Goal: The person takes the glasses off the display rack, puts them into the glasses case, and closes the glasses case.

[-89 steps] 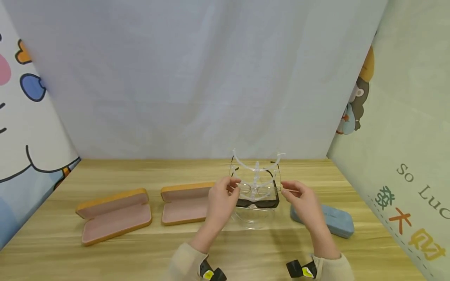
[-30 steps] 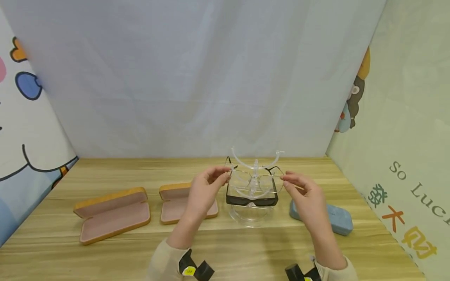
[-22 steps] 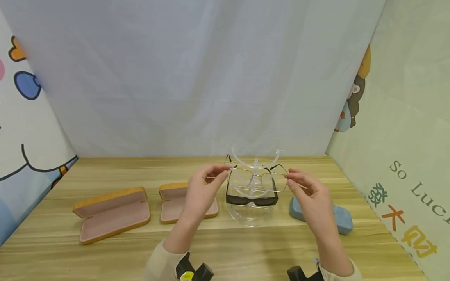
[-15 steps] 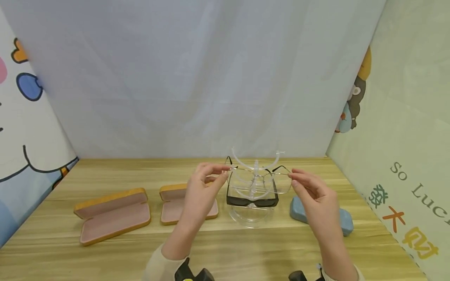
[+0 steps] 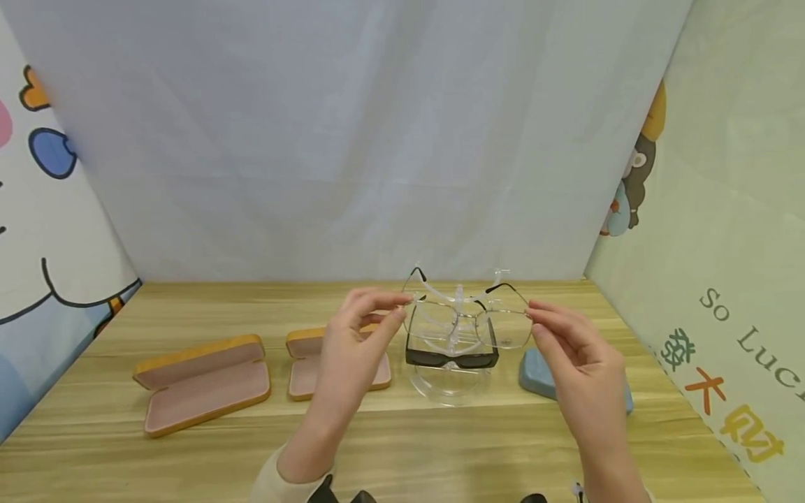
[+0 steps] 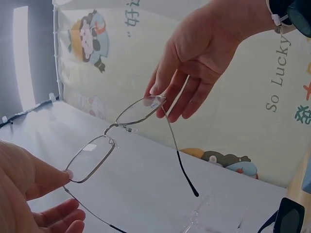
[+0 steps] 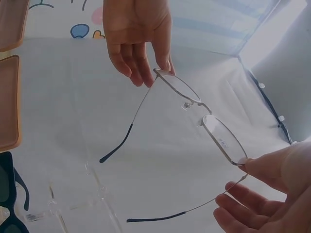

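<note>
On the counter, two orange cases lie open, a blue case closed.
Left hand and right hand, each grip narrow, pinch wire-framed glasses at opposite ends.

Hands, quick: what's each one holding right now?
Left hand: closed, pinching one side of the wire glasses.
Right hand: closed, pinching their other side.

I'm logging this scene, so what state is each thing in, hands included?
Wire-framed glasses: held, arms unfolded
Left hand: pinching one end of them
Right hand: pinching the other end
Clear stand: upright
Black sunglasses: on the stand, arms unfolded
Left orange case: open
Right orange case: open, partly hidden
Blue case: looks closed, partly hidden
</note>
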A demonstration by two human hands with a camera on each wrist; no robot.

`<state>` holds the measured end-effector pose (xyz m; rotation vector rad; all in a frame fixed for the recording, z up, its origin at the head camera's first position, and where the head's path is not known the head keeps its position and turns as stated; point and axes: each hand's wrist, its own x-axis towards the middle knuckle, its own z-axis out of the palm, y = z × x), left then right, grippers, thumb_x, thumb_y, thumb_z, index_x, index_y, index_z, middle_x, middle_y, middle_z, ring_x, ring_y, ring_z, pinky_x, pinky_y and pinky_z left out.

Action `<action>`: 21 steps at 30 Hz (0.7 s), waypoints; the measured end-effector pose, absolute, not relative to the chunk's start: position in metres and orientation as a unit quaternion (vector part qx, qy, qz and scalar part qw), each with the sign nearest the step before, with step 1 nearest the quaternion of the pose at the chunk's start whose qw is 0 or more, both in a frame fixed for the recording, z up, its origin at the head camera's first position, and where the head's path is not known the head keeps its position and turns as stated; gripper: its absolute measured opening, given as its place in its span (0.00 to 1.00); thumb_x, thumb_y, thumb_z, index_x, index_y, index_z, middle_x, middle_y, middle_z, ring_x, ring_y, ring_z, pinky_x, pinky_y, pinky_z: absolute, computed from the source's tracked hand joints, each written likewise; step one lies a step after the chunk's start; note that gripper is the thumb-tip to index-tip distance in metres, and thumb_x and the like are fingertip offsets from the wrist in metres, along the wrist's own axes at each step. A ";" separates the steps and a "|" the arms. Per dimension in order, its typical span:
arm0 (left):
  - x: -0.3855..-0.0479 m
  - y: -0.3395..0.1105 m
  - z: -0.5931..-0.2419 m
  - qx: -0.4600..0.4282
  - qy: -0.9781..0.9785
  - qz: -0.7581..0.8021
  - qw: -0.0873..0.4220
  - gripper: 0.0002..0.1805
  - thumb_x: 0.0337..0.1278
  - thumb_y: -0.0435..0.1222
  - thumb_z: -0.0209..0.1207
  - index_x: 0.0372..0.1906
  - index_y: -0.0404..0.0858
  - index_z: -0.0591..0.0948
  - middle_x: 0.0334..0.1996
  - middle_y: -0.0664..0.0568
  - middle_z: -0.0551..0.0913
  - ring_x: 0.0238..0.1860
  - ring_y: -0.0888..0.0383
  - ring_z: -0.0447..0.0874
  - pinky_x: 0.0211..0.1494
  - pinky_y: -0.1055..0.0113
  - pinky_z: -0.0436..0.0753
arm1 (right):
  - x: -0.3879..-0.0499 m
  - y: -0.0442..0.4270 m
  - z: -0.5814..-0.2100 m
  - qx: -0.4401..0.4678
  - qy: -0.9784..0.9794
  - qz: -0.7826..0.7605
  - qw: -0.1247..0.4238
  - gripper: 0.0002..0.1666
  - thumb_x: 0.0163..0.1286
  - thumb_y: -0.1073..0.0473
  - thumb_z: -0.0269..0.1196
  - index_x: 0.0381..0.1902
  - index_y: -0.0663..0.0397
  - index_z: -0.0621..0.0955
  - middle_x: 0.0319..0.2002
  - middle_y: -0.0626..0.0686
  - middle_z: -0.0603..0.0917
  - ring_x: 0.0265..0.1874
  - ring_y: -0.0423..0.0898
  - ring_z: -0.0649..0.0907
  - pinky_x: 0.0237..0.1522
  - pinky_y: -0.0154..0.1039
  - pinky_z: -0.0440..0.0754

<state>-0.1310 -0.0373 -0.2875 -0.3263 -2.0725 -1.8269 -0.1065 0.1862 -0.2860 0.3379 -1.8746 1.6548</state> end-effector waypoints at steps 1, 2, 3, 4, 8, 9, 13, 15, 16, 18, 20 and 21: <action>-0.131 -0.037 -0.287 -0.117 -0.732 -0.646 0.182 0.07 0.55 0.34 0.59 0.38 0.43 0.84 0.42 0.57 0.77 0.42 0.60 0.75 0.42 0.68 0.79 | -0.107 0.186 -0.286 0.133 -0.711 0.618 0.307 0.10 0.60 0.74 0.58 0.40 0.70 0.81 0.44 0.51 0.82 0.45 0.41 0.80 0.45 0.24 0.76; -0.131 -0.037 -0.288 -0.117 -0.732 -0.645 0.184 0.07 0.55 0.34 0.59 0.38 0.43 0.84 0.42 0.57 0.77 0.41 0.61 0.75 0.42 0.69 0.79 | -0.107 0.187 -0.286 0.137 -0.711 0.617 0.308 0.10 0.60 0.74 0.58 0.40 0.70 0.81 0.44 0.50 0.82 0.45 0.41 0.80 0.45 0.24 0.76; -0.131 -0.037 -0.288 -0.117 -0.733 -0.644 0.186 0.07 0.55 0.34 0.59 0.38 0.43 0.84 0.42 0.57 0.77 0.41 0.61 0.75 0.41 0.69 0.80 | -0.107 0.187 -0.286 0.138 -0.713 0.614 0.308 0.10 0.60 0.74 0.58 0.40 0.70 0.81 0.44 0.50 0.82 0.45 0.41 0.80 0.45 0.24 0.76; -0.131 -0.037 -0.288 -0.116 -0.734 -0.642 0.188 0.07 0.55 0.34 0.59 0.38 0.44 0.84 0.42 0.57 0.77 0.41 0.61 0.75 0.41 0.70 0.80 | -0.107 0.187 -0.286 0.139 -0.716 0.610 0.308 0.10 0.60 0.74 0.58 0.40 0.70 0.81 0.44 0.50 0.82 0.45 0.41 0.80 0.44 0.24 0.77; -0.132 -0.036 -0.289 -0.117 -0.737 -0.638 0.192 0.06 0.55 0.34 0.59 0.37 0.44 0.84 0.40 0.57 0.78 0.40 0.61 0.76 0.40 0.70 0.80 | -0.108 0.187 -0.287 0.138 -0.719 0.606 0.311 0.10 0.60 0.74 0.58 0.40 0.70 0.81 0.44 0.50 0.82 0.45 0.41 0.80 0.44 0.24 0.77; -0.132 -0.036 -0.289 -0.119 -0.737 -0.637 0.192 0.06 0.55 0.34 0.59 0.38 0.44 0.84 0.40 0.57 0.78 0.40 0.61 0.76 0.40 0.70 0.80 | -0.108 0.187 -0.287 0.139 -0.717 0.607 0.313 0.10 0.60 0.74 0.58 0.40 0.70 0.81 0.44 0.50 0.82 0.45 0.41 0.80 0.44 0.24 0.77; -0.133 -0.035 -0.290 -0.128 -0.736 -0.636 0.194 0.06 0.56 0.34 0.59 0.38 0.43 0.84 0.39 0.56 0.79 0.40 0.62 0.77 0.40 0.70 0.80 | -0.109 0.188 -0.288 0.150 -0.702 0.617 0.322 0.10 0.60 0.75 0.58 0.39 0.72 0.81 0.44 0.51 0.82 0.45 0.41 0.80 0.45 0.25 0.76; -0.133 -0.034 -0.290 -0.129 -0.735 -0.636 0.197 0.06 0.56 0.33 0.59 0.38 0.43 0.84 0.39 0.56 0.80 0.39 0.62 0.77 0.40 0.70 0.80 | -0.110 0.188 -0.288 0.156 -0.698 0.619 0.325 0.10 0.59 0.75 0.58 0.39 0.72 0.81 0.44 0.51 0.82 0.45 0.42 0.80 0.46 0.25 0.76; -0.133 -0.034 -0.290 -0.129 -0.734 -0.636 0.198 0.07 0.56 0.33 0.59 0.38 0.43 0.84 0.39 0.56 0.80 0.39 0.62 0.77 0.40 0.70 0.80 | -0.110 0.188 -0.288 0.159 -0.697 0.619 0.326 0.10 0.59 0.75 0.58 0.39 0.72 0.81 0.44 0.51 0.82 0.45 0.42 0.80 0.46 0.25 0.76; -0.133 -0.034 -0.291 -0.128 -0.733 -0.637 0.200 0.07 0.55 0.32 0.59 0.38 0.42 0.84 0.39 0.56 0.80 0.39 0.62 0.77 0.40 0.70 0.81 | -0.111 0.188 -0.289 0.162 -0.695 0.619 0.327 0.10 0.59 0.75 0.58 0.39 0.72 0.81 0.44 0.51 0.82 0.45 0.41 0.80 0.46 0.25 0.76; -0.133 -0.034 -0.290 -0.127 -0.733 -0.637 0.202 0.07 0.55 0.32 0.59 0.38 0.43 0.83 0.38 0.56 0.81 0.39 0.62 0.78 0.40 0.69 0.81 | -0.111 0.188 -0.289 0.167 -0.693 0.620 0.328 0.10 0.59 0.75 0.58 0.39 0.73 0.81 0.44 0.51 0.82 0.46 0.41 0.80 0.46 0.25 0.76; -0.133 -0.034 -0.290 -0.126 -0.734 -0.636 0.202 0.07 0.55 0.32 0.59 0.38 0.43 0.83 0.38 0.56 0.81 0.39 0.62 0.78 0.40 0.69 0.81 | -0.112 0.188 -0.289 0.168 -0.693 0.620 0.328 0.10 0.59 0.75 0.58 0.39 0.73 0.81 0.44 0.51 0.82 0.46 0.41 0.80 0.46 0.25 0.76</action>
